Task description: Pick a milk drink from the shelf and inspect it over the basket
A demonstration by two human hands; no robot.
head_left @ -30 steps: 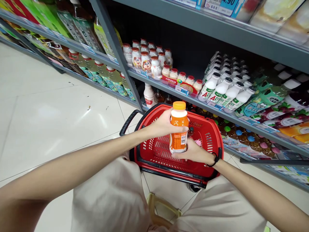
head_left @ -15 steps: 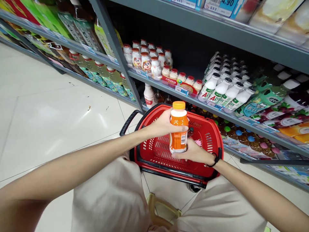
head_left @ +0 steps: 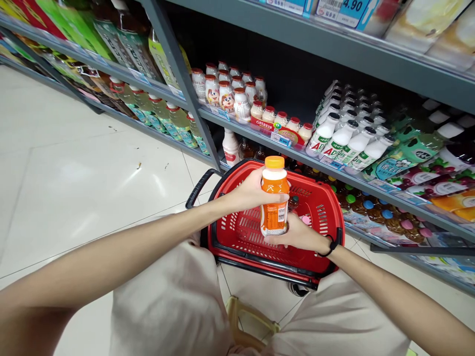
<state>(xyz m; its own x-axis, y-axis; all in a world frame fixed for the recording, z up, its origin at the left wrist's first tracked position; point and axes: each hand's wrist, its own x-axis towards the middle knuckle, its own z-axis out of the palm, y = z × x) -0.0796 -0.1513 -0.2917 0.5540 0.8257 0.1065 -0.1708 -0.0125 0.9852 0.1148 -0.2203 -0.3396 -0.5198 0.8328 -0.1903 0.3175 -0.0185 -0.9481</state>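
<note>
Both hands hold an upright orange bottle (head_left: 274, 198) with a yellow-orange cap over a red shopping basket (head_left: 322, 207). My left hand (head_left: 248, 190) wraps round the bottle's upper part from the left. My right hand (head_left: 297, 232) cups its base from below, a black band on the wrist. The bottle's printed label faces me. A few small items lie in the basket behind the bottle, mostly hidden.
Grey store shelves (head_left: 260, 131) run from upper left to right, stocked with small red-capped drink bottles (head_left: 230, 94), white bottles (head_left: 345, 133) and yellow-green drinks (head_left: 159, 111). Pale tiled floor (head_left: 74, 163) lies to the left. A yellow stool (head_left: 245, 316) shows between my knees.
Almost nothing differs; the view has shifted slightly, and the bottle stays upright in both hands over the basket.
</note>
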